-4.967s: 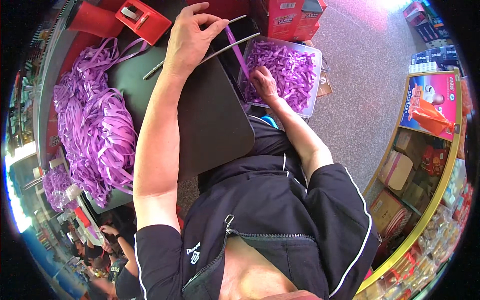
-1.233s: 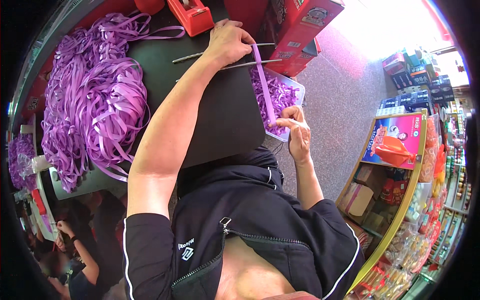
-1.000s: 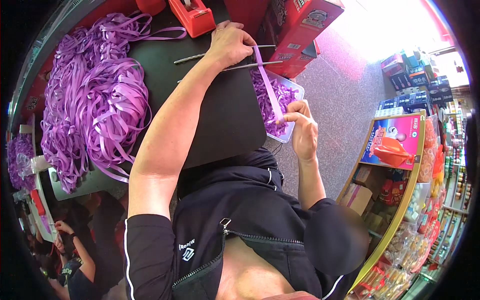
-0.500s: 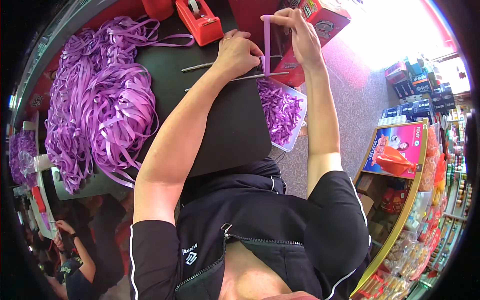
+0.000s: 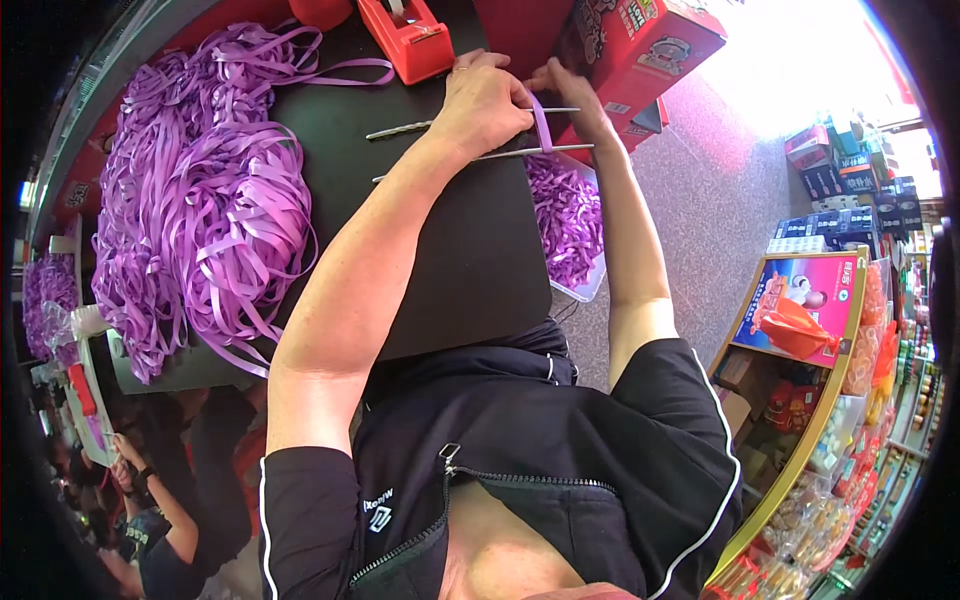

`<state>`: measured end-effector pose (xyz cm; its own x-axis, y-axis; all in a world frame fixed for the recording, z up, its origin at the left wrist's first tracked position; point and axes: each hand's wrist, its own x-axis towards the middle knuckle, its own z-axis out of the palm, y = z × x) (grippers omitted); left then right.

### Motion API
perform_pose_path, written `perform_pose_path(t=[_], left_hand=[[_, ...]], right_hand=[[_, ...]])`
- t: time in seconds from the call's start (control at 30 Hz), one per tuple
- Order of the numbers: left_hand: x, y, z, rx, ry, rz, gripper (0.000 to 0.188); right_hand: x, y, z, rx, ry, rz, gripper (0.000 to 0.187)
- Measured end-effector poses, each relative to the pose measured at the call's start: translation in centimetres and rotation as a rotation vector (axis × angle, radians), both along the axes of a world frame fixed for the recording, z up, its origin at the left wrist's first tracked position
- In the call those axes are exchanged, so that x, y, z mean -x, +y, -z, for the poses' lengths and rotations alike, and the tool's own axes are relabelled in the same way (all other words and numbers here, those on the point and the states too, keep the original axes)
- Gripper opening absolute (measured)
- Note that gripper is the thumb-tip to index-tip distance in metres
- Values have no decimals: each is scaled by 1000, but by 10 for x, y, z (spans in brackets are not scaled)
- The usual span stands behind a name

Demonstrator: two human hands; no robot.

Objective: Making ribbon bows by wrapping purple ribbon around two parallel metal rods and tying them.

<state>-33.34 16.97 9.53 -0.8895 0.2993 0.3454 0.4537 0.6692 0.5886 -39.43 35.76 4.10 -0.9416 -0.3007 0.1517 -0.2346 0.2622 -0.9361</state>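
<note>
Two thin metal rods (image 5: 545, 150) stick out past the right edge of the black table (image 5: 450, 270), roughly parallel. A narrow purple ribbon (image 5: 543, 128) passes across them near their right ends. My left hand (image 5: 486, 108) is closed over the rods, its thumb and fingertips pinching at the ribbon. Just to the right, my right hand (image 5: 574, 98) has its fingers bent at the ribbon's upper part; its grip is partly hidden. Below the rods, a clear plastic tub (image 5: 582, 292) holds many short purple ribbon pieces (image 5: 568, 225).
A large heap of loose purple ribbon (image 5: 240, 200) covers the table's left side. A red tape dispenser (image 5: 410, 45) sits at the far edge, beside a red box (image 5: 650, 50). Display shelves (image 5: 800, 400) stand at right. Another person's arm (image 5: 170, 510) shows at lower left.
My right hand has come down toward the rods and my left hand. The ribbon, stretched straight up before, now shows only as a short slanting length across the rods.
</note>
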Motion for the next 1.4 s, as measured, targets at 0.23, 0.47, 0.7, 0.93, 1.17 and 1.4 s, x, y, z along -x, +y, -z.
perform_pose_path(t=[0.23,0.47,0.7,0.93,1.17,1.4], left_hand=[[-1,4,5,-5,42,-42,25],[0,3,5,220,-27,24,27],[6,6,-10,249,-108,54,29],[-36,-4,-26,-268,-254,160,36],[-110,8,-42,-817,-839,47,28],[-96,21,-37,-1450,-1274,312,43]], right_hand=[[-94,15,47,33,-87,89,63],[-176,-4,-13,200,-196,214,58],[-166,7,-38,195,-262,89,51],[-164,7,-49,150,-358,89,50],[-152,11,-52,237,-488,120,51],[-148,8,-56,252,-542,102,55]])
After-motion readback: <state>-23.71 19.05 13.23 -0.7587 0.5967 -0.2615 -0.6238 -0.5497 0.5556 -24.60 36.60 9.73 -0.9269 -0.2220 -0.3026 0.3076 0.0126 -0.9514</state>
